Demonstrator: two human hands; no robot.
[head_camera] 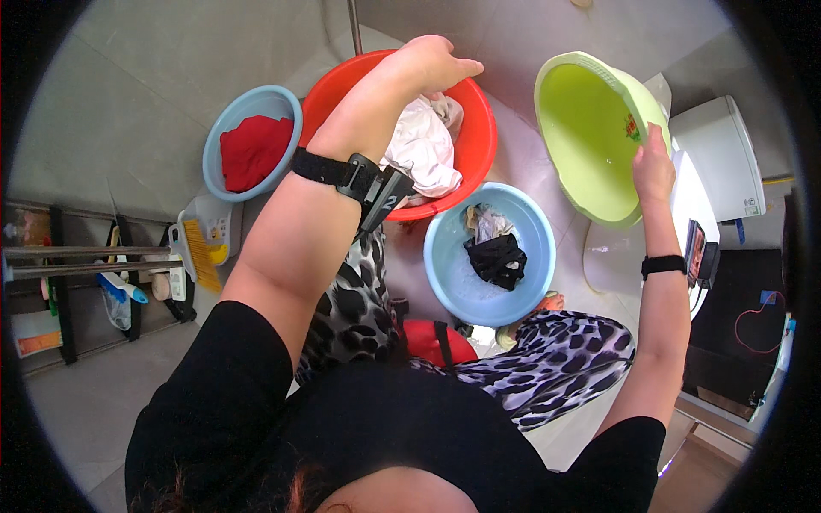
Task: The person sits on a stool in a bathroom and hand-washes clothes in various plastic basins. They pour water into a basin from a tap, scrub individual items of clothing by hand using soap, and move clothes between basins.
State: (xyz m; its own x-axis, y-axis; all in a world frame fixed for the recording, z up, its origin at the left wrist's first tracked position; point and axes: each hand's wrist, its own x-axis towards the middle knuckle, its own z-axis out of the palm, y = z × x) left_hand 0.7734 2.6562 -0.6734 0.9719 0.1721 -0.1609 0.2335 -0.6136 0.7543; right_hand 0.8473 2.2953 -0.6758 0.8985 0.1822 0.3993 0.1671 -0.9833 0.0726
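My right hand (653, 168) grips the rim of a light green plastic basin (580, 128), which is tilted on its side so its inner face shows. Over the far part of a red plastic basin (476, 151) reaches my left hand (436, 64), fingers apart, with nothing seen in it. White and pale cloth (420, 151) lies bunched in the red basin, partly hidden by my left forearm. Closer to me, a light blue basin (490, 308) holds sudsy water, a black cloth (497, 260) and a pale, wet cloth (487, 223).
Left of the red basin, a smaller blue basin (211, 157) contains red cloth (255, 152). Beyond my right hand stands a white toilet (718, 160). A yellow-bristled brush (200, 256) and other cleaning items hang by a metal rail (96, 252) at left. A red seat (436, 343) shows between my legs.
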